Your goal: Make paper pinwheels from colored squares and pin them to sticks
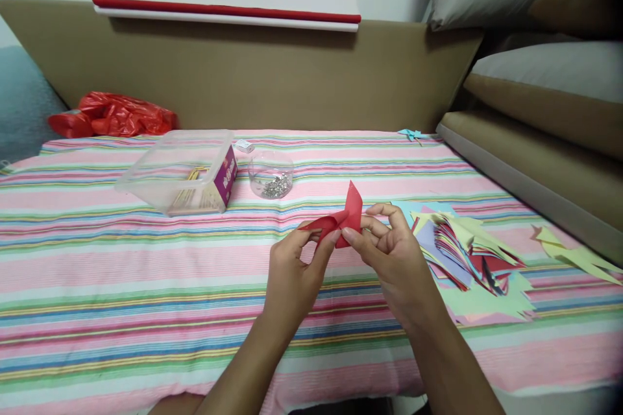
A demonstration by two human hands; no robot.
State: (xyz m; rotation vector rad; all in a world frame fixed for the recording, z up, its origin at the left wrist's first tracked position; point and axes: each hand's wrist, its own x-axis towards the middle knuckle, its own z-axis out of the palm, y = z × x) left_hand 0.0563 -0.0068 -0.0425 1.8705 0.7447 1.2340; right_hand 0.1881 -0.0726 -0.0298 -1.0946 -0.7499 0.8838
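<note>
A red paper pinwheel (354, 201) is held up above the striped cloth, its blades curled in toward the middle. My left hand (296, 266) pinches its left side between thumb and fingers. From the right, my right hand (392, 249) grips the lower right part, the thumb pressed near the centre. Both thumbs almost meet at the pinwheel's middle and hide part of it. Beyond the hands stands a clear round dish (271, 175) with small silvery pins (276, 187) in it. To the right lies a pile of coloured paper (457, 243).
A translucent plastic box (175, 155) with thin sticks stands at the left. Behind it lies a red plastic bag (121, 115). A small blue pinwheel (412, 134) rests at the far right. Yellow paper scraps (574, 253) lie near the stacked cushions (545, 162).
</note>
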